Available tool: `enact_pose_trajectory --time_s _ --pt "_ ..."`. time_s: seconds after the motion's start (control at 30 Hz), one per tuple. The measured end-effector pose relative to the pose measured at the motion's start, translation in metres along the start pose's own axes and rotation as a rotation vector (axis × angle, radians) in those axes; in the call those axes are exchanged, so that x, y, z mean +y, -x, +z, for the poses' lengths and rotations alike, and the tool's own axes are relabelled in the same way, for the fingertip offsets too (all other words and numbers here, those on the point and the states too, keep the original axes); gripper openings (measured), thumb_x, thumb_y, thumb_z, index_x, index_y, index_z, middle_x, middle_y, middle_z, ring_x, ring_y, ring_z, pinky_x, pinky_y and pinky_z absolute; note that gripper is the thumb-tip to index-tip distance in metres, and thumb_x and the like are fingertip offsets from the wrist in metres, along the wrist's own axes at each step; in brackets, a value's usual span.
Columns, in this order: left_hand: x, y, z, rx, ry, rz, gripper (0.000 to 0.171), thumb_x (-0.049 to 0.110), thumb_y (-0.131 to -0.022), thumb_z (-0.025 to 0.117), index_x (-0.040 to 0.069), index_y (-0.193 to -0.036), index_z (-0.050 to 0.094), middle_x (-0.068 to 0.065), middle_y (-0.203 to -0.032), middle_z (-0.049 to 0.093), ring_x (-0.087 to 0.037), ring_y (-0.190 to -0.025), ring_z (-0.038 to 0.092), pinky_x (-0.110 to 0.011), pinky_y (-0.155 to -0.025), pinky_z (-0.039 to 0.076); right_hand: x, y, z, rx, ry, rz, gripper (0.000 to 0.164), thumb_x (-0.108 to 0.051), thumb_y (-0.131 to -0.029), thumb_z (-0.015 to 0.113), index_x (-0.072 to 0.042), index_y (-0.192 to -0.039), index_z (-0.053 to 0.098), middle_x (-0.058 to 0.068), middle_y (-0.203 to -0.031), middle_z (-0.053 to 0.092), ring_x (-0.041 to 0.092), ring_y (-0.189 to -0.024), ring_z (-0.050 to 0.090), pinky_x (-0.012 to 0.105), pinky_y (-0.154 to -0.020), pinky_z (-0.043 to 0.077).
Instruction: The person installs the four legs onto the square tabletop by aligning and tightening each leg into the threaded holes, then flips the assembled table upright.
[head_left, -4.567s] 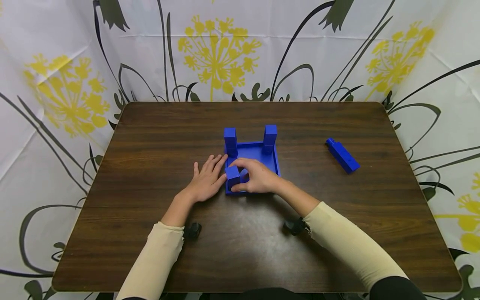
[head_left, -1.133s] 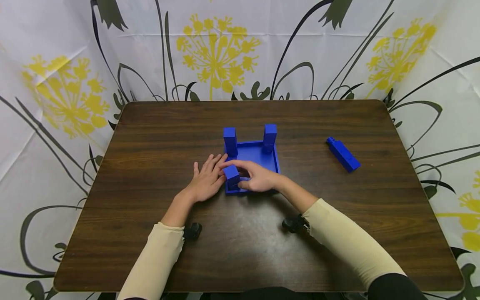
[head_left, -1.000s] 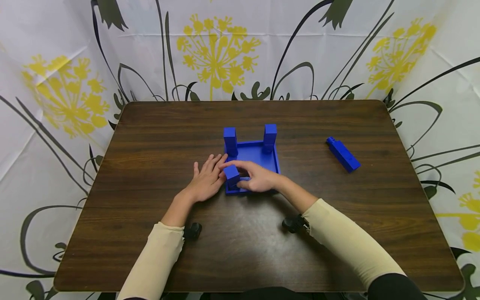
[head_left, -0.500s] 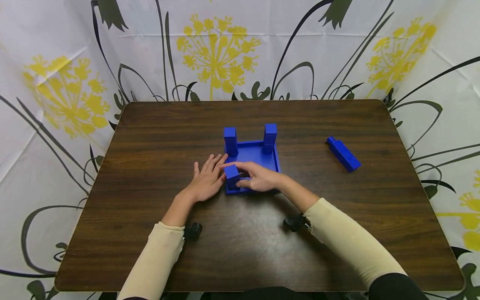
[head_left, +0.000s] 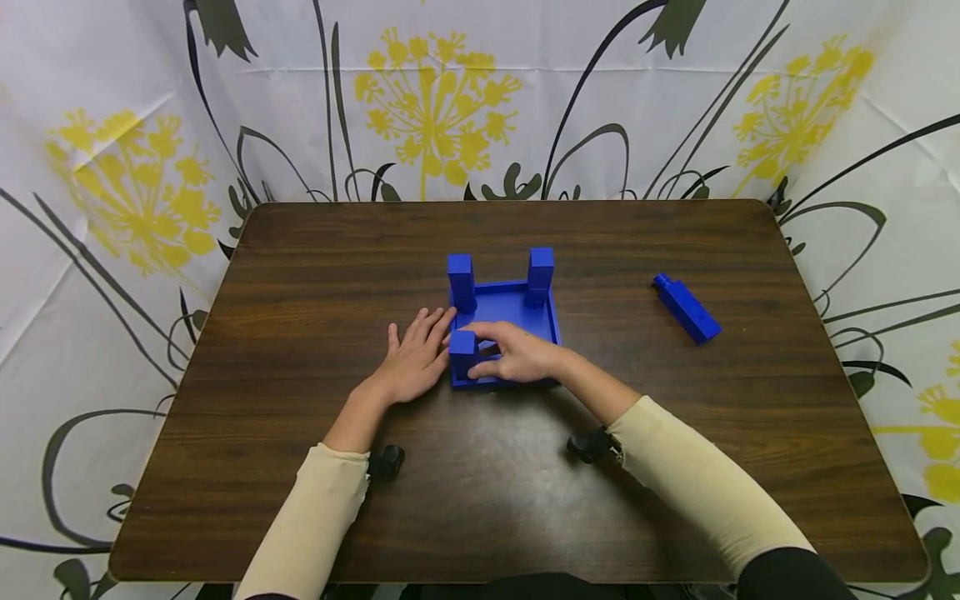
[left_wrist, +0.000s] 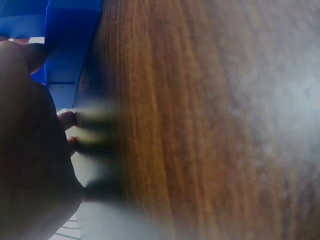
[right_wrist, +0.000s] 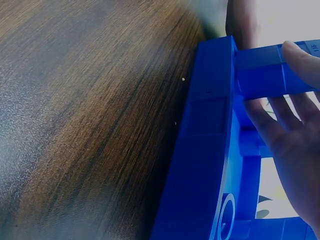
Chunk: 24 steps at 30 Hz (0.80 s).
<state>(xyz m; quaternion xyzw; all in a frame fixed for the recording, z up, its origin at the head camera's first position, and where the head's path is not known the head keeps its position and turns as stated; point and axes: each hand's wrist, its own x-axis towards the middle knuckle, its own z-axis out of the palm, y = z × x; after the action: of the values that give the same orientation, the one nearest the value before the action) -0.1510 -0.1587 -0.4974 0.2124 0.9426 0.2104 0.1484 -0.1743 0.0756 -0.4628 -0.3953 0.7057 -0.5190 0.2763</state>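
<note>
A shallow blue square tray-like base (head_left: 513, 310) lies on the table with its rim up. My right hand (head_left: 522, 354) pinches a square blue leg (head_left: 462, 355) that stands upright at the base's near left corner. In the right wrist view, the thumb is on one side of this leg (right_wrist: 260, 72) and the fingers are on the other. My left hand (head_left: 408, 364) rests flat beside the base's left edge, fingers spread and straight, fingertips touching its side. Two similar legs stand at the far left corner (head_left: 461, 281) and the far right corner (head_left: 540, 272).
A loose blue leg (head_left: 687, 310) with a narrower round end lies on the brown wooden table (head_left: 300, 275) to the right. A round socket (right_wrist: 227, 217) shows at the base's near right corner. Behind the table hangs a flowered white curtain (head_left: 292, 92).
The near left leg has turned from a skewed angle to nearly square with the base. My right fingers have shifted slightly around it. The left hand has stayed in place.
</note>
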Motion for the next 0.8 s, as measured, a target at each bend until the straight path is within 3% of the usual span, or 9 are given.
enact_pose_trajectory --time_s 0.2,0.37,0.8 --pt "-0.0018 -0.0022 0.0030 -0.007 -0.001 -0.011 0.063 0.042 -0.105 0.028 0.029 -0.159 -0.002 -0.007 -0.164 0.006 -0.030 -0.149 -0.005 -0.068 -0.107 -0.010 -0.0002 -0.0001 0.0018 0.058 0.060 0.047 0.055 -0.010 -0.087 0.076 0.000 -0.135 0.052 0.007 -0.132 0.057 0.020 -0.121 0.052 0.031 -0.098 0.046" --pt "0.0010 -0.0014 0.0007 -0.002 0.011 -0.012 0.064 0.038 -0.104 0.031 0.027 -0.159 0.001 -0.008 -0.163 0.008 -0.031 -0.149 -0.004 -0.068 -0.107 -0.010 -0.0014 -0.0007 0.0031 0.085 0.121 0.055 0.054 -0.016 -0.085 0.079 -0.005 -0.132 0.055 0.004 -0.129 0.058 0.018 -0.121 0.053 0.030 -0.096 0.047" --pt "0.0020 -0.0023 0.0006 -0.012 -0.005 -0.024 0.062 0.047 -0.106 0.025 0.028 -0.159 -0.001 -0.007 -0.164 0.006 -0.030 -0.149 -0.005 -0.068 -0.107 -0.010 -0.0007 -0.0036 0.0074 0.165 0.203 0.015 0.046 -0.019 -0.080 0.083 -0.011 -0.119 0.060 -0.001 -0.112 0.063 0.013 -0.106 0.058 0.034 -0.090 0.049"
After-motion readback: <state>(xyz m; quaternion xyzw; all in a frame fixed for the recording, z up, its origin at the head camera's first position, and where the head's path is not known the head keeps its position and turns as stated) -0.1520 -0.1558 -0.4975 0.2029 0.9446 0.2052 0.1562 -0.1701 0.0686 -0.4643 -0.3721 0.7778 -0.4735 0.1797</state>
